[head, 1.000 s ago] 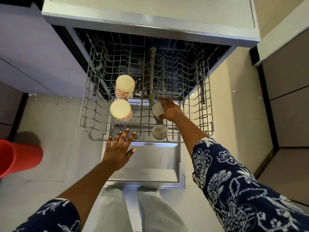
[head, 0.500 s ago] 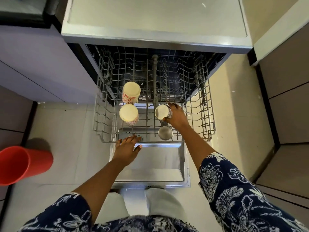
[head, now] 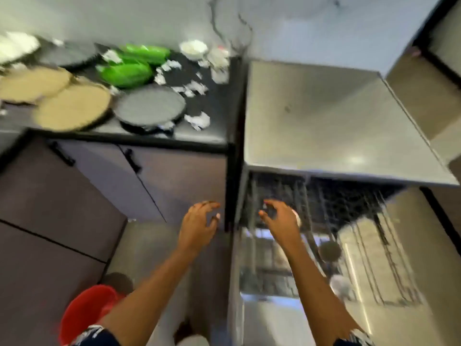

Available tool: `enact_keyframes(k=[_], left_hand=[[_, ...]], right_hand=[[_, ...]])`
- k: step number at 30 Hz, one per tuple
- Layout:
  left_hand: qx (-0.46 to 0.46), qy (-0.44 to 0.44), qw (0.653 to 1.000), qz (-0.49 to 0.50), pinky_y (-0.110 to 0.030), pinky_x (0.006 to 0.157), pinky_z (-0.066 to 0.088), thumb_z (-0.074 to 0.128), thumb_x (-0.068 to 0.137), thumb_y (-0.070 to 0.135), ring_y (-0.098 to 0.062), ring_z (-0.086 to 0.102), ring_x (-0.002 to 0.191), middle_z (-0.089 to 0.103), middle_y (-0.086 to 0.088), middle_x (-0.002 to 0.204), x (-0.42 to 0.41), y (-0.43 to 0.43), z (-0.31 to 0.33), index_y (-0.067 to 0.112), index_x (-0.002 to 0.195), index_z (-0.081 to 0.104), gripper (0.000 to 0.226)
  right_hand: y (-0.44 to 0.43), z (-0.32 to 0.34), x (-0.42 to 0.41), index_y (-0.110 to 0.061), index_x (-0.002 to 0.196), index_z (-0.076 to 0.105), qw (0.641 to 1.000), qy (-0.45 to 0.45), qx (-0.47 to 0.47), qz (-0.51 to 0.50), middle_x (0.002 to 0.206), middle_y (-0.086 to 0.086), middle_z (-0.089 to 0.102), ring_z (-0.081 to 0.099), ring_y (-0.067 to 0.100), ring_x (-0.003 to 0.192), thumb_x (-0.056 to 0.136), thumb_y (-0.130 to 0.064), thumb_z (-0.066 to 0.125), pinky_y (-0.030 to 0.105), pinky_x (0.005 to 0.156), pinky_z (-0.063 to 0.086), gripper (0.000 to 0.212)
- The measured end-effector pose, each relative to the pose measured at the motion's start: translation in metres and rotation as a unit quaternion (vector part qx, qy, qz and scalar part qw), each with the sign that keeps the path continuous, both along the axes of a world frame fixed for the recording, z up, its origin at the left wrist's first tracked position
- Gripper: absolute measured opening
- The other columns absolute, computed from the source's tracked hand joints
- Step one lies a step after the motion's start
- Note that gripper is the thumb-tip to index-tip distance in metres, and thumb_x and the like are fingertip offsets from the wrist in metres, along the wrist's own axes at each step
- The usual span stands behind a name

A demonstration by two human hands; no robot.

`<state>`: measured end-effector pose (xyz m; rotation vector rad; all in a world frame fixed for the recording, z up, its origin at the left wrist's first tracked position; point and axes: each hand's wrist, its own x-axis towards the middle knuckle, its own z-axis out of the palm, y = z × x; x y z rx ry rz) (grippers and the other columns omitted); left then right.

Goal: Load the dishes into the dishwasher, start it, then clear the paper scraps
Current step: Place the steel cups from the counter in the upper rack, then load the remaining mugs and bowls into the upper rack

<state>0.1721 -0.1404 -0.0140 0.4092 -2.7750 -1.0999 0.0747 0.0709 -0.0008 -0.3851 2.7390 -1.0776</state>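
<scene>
hovering hands: left hand (head: 198, 227) and right hand (head: 280, 221) hold nothing, fingers apart, loosely curled.
dishwasher rack (head: 361, 211): pulled out, steel cup (head: 329, 250) inside.
grey plate (head: 149, 106): on the counter's (head: 209, 134) near edge; probably stiff, breakable, slick, so grip its rim.
paper scraps (head: 197, 119): scattered beyond, light.

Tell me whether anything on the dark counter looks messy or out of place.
Yes: crumpled white paper scraps lie scattered over the right part of the counter, between the grey plate and the white bowl. The picture is blurred; no spill or breakage shows.
</scene>
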Motion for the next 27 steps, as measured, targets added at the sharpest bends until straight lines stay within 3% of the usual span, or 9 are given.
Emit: enact_keyframes(k=[2, 4, 7, 12, 15, 19, 25, 27], left_hand=[[-0.011, 0.018, 0.999, 0.042, -0.035, 0.098, 0.039, 0.042, 0.088, 0.046, -0.025, 0.052, 0.117, 0.061, -0.003, 0.122, -0.007, -0.059, 0.029, 0.016, 0.117, 0.064, 0.047], [-0.024, 0.026, 0.996, 0.087, -0.035, 0.100, 0.036, 0.054, 0.092, 0.033, -0.026, 0.048, 0.121, 0.058, -0.003, 0.126, -0.020, -0.105, 0.052, 0.016, 0.119, 0.062, 0.033], [-0.035, 0.058, 0.993, 0.099, -0.037, 0.099, 0.038, 0.063, 0.089, 0.022, -0.028, 0.050, 0.118, 0.058, -0.005, 0.127, -0.048, -0.160, 0.081, 0.016, 0.119, 0.063, 0.031], [0.004, 0.076, 0.992, 0.099, -0.043, 0.094, 0.047, 0.060, 0.084, 0.033, -0.027, 0.056, 0.111, 0.061, -0.004, 0.120, -0.108, -0.209, 0.101, 0.018, 0.117, 0.063, 0.036], [-0.017, 0.069, 0.994, 0.089, -0.038, 0.097, 0.042, 0.061, 0.089, 0.027, -0.027, 0.054, 0.113, 0.056, -0.001, 0.128, -0.154, -0.222, 0.103, 0.023, 0.122, 0.059, 0.034], [-0.017, 0.081, 0.994, 0.065, -0.033, 0.101, 0.037, 0.062, 0.089, 0.024, -0.023, 0.049, 0.120, 0.055, -0.002, 0.130, -0.232, -0.240, 0.105, 0.021, 0.126, 0.056, 0.037], [0.043, 0.055, 0.996, 0.052, -0.026, 0.096, 0.035, 0.063, 0.090, 0.025, -0.019, 0.049, 0.123, 0.053, -0.003, 0.134, -0.360, -0.247, 0.111, 0.019, 0.134, 0.049, 0.047], [0.065, 0.033, 0.997, 0.037, -0.022, 0.089, 0.037, 0.062, 0.090, 0.026, -0.014, 0.053, 0.113, 0.050, 0.000, 0.138, -0.387, -0.247, 0.114, 0.023, 0.139, 0.043, 0.053]], right_hand=[[-0.057, 0.019, -0.007, -0.005, 0.112, 0.066, 0.999, 0.012, -0.020, 0.025, 0.111, 0.017, 0.065, 0.059, 0.032, 0.105, 0.077, -0.036, 0.063, 0.035, 0.092, 0.042, 0.047], [-0.103, 0.037, -0.019, -0.006, 0.112, 0.065, 0.998, 0.033, -0.034, 0.050, 0.113, 0.014, 0.065, 0.058, 0.030, 0.107, 0.081, -0.029, 0.067, 0.034, 0.094, 0.041, 0.039], [-0.164, 0.064, -0.046, -0.007, 0.112, 0.065, 0.994, 0.069, -0.051, 0.069, 0.113, 0.011, 0.064, 0.057, 0.026, 0.109, 0.082, -0.027, 0.067, 0.031, 0.095, 0.040, 0.036], [-0.226, 0.081, -0.107, -0.007, 0.122, 0.058, 0.993, 0.070, -0.051, 0.077, 0.120, 0.012, 0.059, 0.054, 0.026, 0.114, 0.083, -0.022, 0.069, 0.026, 0.096, 0.037, 0.043], [-0.250, 0.084, -0.155, -0.008, 0.131, 0.050, 0.995, 0.041, -0.080, 0.041, 0.130, 0.012, 0.052, 0.049, 0.025, 0.122, 0.084, -0.021, 0.068, 0.023, 0.099, 0.033, 0.052], [-0.272, 0.078, -0.241, -0.011, 0.143, 0.035, 0.993, -0.024, -0.118, -0.004, 0.143, 0.013, 0.039, 0.041, 0.025, 0.131, 0.086, -0.014, 0.064, 0.033, 0.107, 0.035, 0.063], [-0.289, 0.081, -0.370, -0.020, 0.148, 0.025, 0.975, -0.111, -0.181, -0.064, 0.150, 0.008, 0.034, 0.038, 0.025, 0.135, 0.090, -0.006, 0.052, 0.037, 0.109, 0.035, 0.065], [-0.291, 0.084, -0.389, -0.024, 0.149, 0.023, 0.977, -0.129, -0.163, -0.044, 0.151, 0.006, 0.032, 0.035, 0.024, 0.136, 0.091, -0.007, 0.050, 0.037, 0.110, 0.033, 0.066]])
